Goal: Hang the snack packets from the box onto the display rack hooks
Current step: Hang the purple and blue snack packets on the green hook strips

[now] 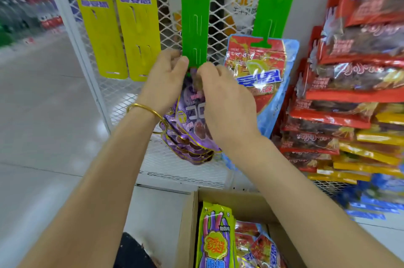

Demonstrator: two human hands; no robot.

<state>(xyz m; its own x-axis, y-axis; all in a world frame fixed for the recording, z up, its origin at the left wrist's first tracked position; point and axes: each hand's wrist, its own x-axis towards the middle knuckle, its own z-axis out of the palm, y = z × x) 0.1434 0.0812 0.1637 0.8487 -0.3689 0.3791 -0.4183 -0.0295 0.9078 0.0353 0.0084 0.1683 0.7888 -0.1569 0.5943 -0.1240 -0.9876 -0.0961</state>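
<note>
Purple snack packets (192, 132): head view; an overlapping bunch held up at the bottom end of a green hanging strip (195, 16), in front of the white mesh rack (122, 92).
Left hand (166, 79): fingers curled, pinching the top of the purple snack packets against the strip's lower end; gold bangle (144, 107) on the wrist.
Right hand (225, 101): fingers curled round the top of the same bunch, just beside the left hand.
Surface and room: pale grey floor (43, 114), glossy; blurred shop shelving far left.
Writing: the front purple packet shows "コロ"; the yellow strips (113, 27) carry a purple label too blurred to read; the red-and-blue packet (262, 75) on the second green strip (275, 1) has large blue characters I cannot make out.
Right side: red packets (341, 97) hang in overlapping rows, yellow packets (371, 152) below them.
Cardboard box (188, 230): open, on the floor below the rack; holds upright yellow-green lollipop packets (215, 237) and red packets with blue lettering (260, 246) beside them.
</note>
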